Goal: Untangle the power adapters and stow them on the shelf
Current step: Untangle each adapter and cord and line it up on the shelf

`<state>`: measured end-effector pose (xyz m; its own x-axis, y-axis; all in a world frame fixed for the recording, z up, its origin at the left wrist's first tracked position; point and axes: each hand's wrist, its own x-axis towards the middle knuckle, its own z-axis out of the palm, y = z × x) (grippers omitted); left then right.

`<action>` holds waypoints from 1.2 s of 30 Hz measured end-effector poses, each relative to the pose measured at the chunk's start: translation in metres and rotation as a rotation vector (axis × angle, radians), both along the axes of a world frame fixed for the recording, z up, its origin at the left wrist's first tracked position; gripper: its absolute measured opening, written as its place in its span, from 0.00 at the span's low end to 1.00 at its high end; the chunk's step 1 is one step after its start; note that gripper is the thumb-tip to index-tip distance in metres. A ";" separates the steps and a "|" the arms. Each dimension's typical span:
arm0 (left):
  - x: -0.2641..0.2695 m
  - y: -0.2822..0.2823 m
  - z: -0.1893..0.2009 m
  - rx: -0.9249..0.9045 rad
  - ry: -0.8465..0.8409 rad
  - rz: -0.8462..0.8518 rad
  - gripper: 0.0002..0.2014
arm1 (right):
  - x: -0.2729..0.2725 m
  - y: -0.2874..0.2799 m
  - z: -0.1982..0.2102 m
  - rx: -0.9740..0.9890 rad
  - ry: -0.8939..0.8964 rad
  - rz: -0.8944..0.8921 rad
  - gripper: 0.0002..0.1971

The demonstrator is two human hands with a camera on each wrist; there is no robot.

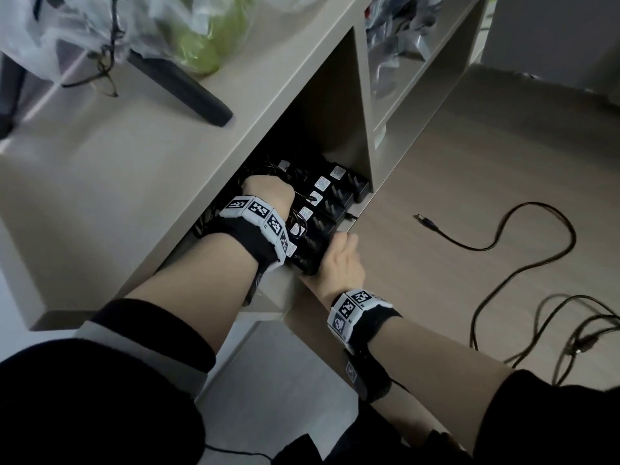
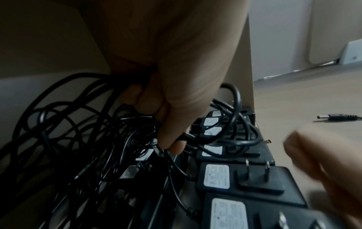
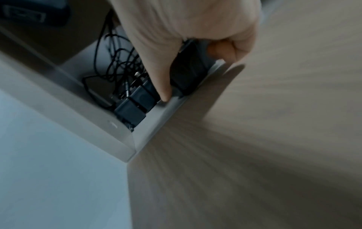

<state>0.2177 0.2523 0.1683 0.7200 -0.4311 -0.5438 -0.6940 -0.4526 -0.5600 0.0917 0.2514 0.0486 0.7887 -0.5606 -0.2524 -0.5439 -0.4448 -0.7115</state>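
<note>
Adapters: my black adapters (image 1: 330, 199) lie side by side in the shelf (image 1: 214, 152) bay, prongs up, white labels up. The row's long axis runs from 7 o'clock near me to 1 o'clock at the bay's far wall; each brick's length lies across that line.
Cords: their cords (image 2: 82, 124) pile in a tangle at 9 o'clock of the row, deep in the bay.
Left hand: my left hand (image 1: 266, 193) is inside the bay, fingers (image 2: 172, 139) curled and pinching a cord out of the tangle.
Right hand: my right hand (image 1: 342, 260) is at the shelf's front edge, gripping the nearest adapter (image 3: 188, 69) between thumb and fingers.
Loose cord: one cord (image 1: 503, 239) lies on the floor (image 1: 469, 162) at 3 o'clock, its barrel plug pointing towards the shelf.
Floor, 4 o'clock: more cables (image 1: 570, 333) lie bunched.
</note>
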 end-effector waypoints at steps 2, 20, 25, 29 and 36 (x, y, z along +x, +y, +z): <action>0.003 0.001 -0.002 -0.012 0.019 0.039 0.11 | 0.004 -0.003 0.004 0.142 0.166 0.033 0.38; 0.013 0.010 -0.006 -0.520 -0.013 0.651 0.35 | 0.026 -0.016 -0.007 0.922 0.252 0.059 0.32; 0.012 0.016 -0.001 -0.574 -0.004 0.754 0.49 | 0.022 -0.036 -0.001 0.759 0.300 0.150 0.20; 0.009 0.017 0.004 -0.558 -0.071 0.607 0.43 | 0.019 -0.049 0.002 0.631 0.349 0.252 0.13; -0.014 -0.012 0.034 -0.592 0.077 0.590 0.49 | -0.008 -0.072 0.011 0.489 0.333 0.180 0.11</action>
